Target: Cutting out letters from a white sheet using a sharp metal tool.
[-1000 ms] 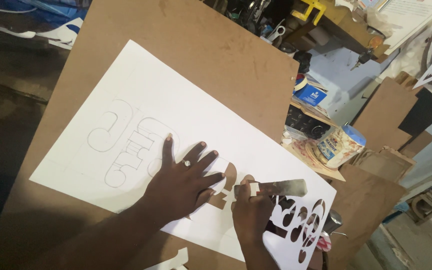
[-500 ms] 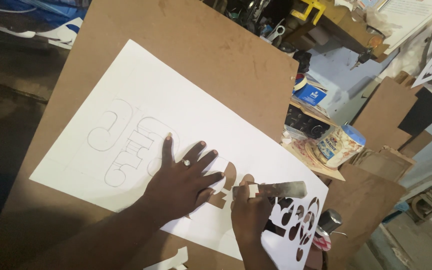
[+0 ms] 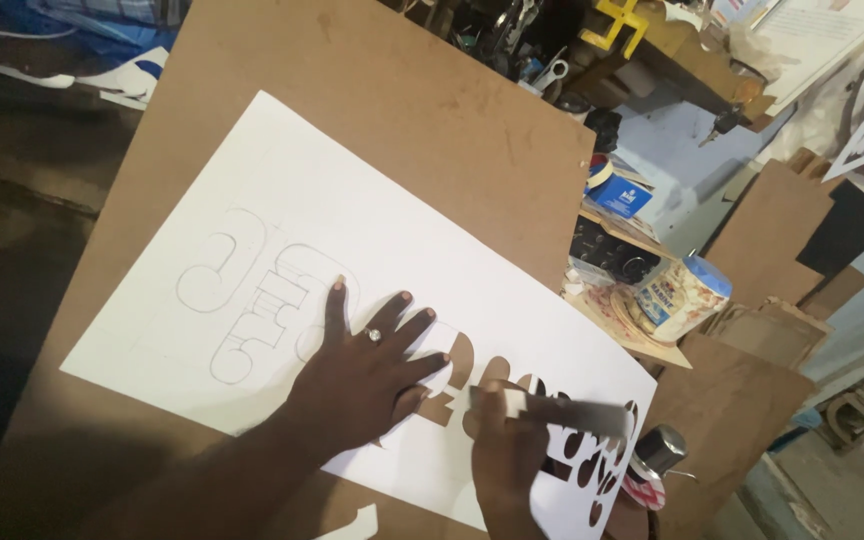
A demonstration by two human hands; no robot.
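left hand [image 3: 367,375] spread flat, pinning white pencilled paper sheet [image 3: 282,240] | right hand [image 3: 502,455] pinching flat grey metal blade [image 3: 562,410], cutting shapes beside it

Overall light: you work in dim, warm light, with the white sheet [image 3: 352,250] the brightest surface.
Source: light seems to reach you from the upper right.
Shadows: your left forearm and the floor on the left sink into near black; the brown board [image 3: 372,100] darkens toward the lower left.
Glare: a soft shine sits on the metal blade [image 3: 572,410].
Sharpness: your right hand [image 3: 507,460] looks slightly soft; the shelf clutter is grainy.
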